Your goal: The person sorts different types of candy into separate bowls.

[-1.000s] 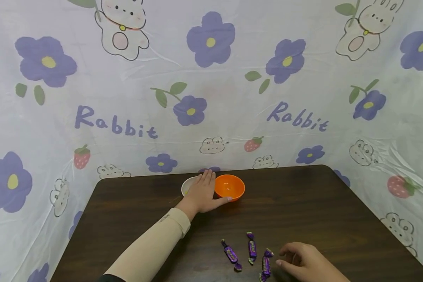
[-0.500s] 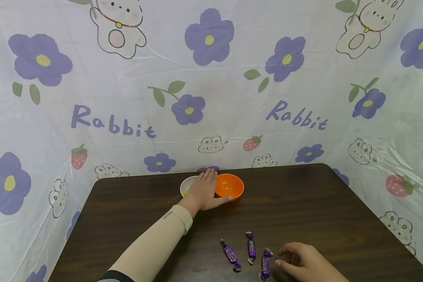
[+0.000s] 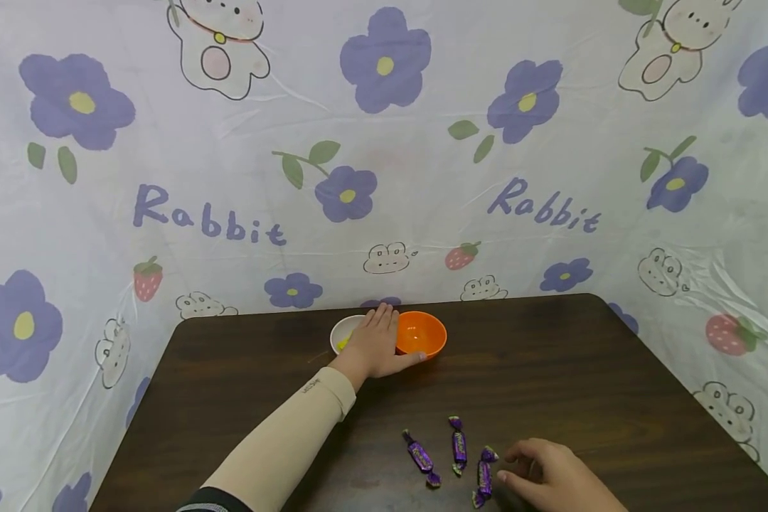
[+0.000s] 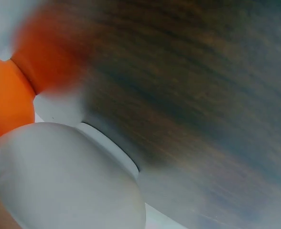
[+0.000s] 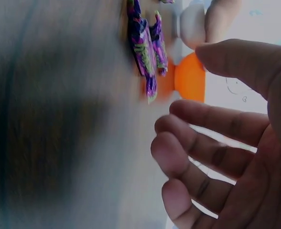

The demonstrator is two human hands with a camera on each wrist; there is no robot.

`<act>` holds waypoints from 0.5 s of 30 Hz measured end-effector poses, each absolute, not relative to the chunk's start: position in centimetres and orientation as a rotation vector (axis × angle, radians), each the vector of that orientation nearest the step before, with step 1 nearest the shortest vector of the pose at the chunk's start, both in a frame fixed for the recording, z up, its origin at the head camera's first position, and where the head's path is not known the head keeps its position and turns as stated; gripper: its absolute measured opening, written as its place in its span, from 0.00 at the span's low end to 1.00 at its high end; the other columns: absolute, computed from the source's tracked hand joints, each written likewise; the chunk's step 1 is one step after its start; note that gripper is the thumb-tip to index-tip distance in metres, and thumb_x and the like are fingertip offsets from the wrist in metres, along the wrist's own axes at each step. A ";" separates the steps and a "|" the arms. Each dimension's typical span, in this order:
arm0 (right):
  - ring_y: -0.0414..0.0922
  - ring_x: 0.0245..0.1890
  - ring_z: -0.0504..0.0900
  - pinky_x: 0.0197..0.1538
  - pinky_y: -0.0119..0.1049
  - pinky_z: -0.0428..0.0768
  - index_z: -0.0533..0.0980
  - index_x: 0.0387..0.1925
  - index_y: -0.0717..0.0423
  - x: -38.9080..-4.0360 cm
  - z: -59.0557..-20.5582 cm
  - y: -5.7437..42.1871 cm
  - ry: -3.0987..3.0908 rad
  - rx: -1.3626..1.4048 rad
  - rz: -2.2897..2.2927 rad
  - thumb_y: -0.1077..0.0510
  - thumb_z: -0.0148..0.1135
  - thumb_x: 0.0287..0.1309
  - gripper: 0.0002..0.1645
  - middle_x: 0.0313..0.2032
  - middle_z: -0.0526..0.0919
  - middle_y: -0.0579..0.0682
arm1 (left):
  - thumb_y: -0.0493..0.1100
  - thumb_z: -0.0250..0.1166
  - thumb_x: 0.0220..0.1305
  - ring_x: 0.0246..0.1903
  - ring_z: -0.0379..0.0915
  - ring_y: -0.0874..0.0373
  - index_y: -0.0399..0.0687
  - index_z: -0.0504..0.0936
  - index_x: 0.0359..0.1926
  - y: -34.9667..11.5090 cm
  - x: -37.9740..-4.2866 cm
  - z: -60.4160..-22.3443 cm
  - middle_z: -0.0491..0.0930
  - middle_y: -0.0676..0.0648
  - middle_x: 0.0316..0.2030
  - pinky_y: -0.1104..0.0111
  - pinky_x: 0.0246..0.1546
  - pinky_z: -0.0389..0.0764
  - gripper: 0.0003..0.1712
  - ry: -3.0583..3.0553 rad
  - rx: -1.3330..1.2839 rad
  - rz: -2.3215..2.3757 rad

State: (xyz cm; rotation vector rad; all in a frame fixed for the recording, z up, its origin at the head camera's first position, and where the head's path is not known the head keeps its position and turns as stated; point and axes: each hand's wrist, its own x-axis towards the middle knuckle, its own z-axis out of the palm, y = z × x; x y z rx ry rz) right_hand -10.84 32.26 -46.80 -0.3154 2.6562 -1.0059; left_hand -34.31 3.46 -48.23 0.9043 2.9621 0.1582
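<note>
At the back of the table, my left hand (image 3: 374, 346) lies across the neighbouring rims of a white bowl (image 3: 339, 333) and an orange bowl (image 3: 430, 328). Its fingers are straight, and the thumb reaches along the near rim of the orange bowl. Something yellow (image 3: 342, 344) shows in the white bowl, partly hidden by the hand. My right hand (image 3: 553, 475) is at the front right, fingers loosely bent and holding nothing. Just left of its fingertips lies a purple-wrapped candy (image 3: 484, 478). Two more wrapped candies, a middle one (image 3: 459, 446) and a left one (image 3: 420, 459), lie beside it.
The dark wooden table (image 3: 550, 370) has its back edge close behind the bowls. A white cloth (image 3: 243, 142) printed with flowers and rabbits hangs around the back and sides.
My left hand has shifted slightly right over the bowls, so more of the white bowl and its yellow content shows. The right hand and candies stay put; the head view shifts slightly.
</note>
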 end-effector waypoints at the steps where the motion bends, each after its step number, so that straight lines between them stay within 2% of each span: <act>1: 0.34 0.27 0.76 0.30 0.31 0.77 0.85 0.46 0.57 -10.8 -46.9 32.2 2.661 -0.289 -0.994 0.47 0.69 0.70 0.17 0.31 0.82 0.44 | 0.83 0.42 0.70 0.85 0.45 0.43 0.36 0.52 0.84 3.5 -34.3 -48.2 0.51 0.38 0.84 0.52 0.85 0.47 0.63 2.963 0.903 0.155; 11: 0.39 0.29 0.76 0.31 0.33 0.77 0.86 0.43 0.53 -10.9 -47.8 31.3 2.680 -0.173 -0.930 0.44 0.73 0.65 0.17 0.33 0.82 0.43 | 0.83 0.40 0.71 0.85 0.44 0.43 0.36 0.53 0.84 3.3 -33.9 -47.9 0.51 0.38 0.85 0.52 0.85 0.47 0.63 2.971 0.908 0.139; 15: 0.41 0.31 0.78 0.33 0.36 0.80 0.86 0.41 0.54 -11.1 -48.2 30.9 2.706 -0.154 -0.886 0.43 0.74 0.64 0.19 0.33 0.83 0.43 | 0.83 0.41 0.71 0.85 0.44 0.43 0.36 0.54 0.83 3.4 -33.9 -47.9 0.51 0.38 0.85 0.52 0.85 0.47 0.63 2.968 0.898 0.148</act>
